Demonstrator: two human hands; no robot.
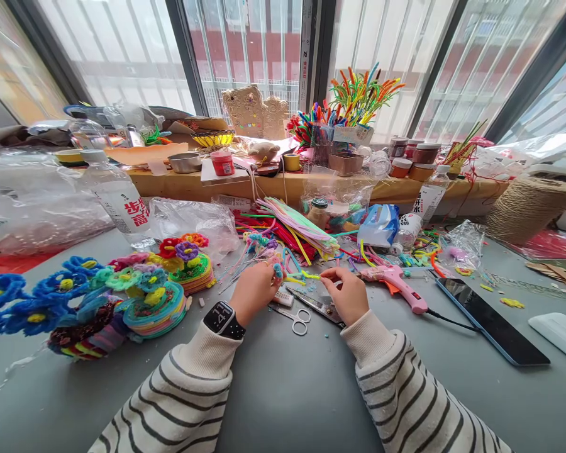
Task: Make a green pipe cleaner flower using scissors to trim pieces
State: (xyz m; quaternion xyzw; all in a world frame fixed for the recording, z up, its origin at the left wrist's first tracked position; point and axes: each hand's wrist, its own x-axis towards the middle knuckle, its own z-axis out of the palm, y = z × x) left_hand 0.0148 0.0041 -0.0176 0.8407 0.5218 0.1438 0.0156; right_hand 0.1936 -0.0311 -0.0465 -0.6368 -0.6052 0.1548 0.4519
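Observation:
My left hand (253, 290), with a watch at its wrist, is closed on a small pink and blue pipe-cleaner piece (277, 269); the fingers hide part of it. A yellow pipe cleaner (306, 275) runs between my two hands. Its right end is pinched between the thumb and finger of my right hand (349, 294). Below them on the table lie small silver scissors (300, 322) and larger dark scissors (317, 304), the latter partly beneath my right hand. A pink glue gun (400, 283) lies just right of that hand.
Pipe-cleaner flower pots (155, 308) stand at the left. A bundle of pastel pipe cleaners (297, 223) lies behind my hands. Rightward are a phone (493, 321) and a twine spool (531, 207). Water bottles (117, 195) and a crowded ledge (264, 182) line the back.

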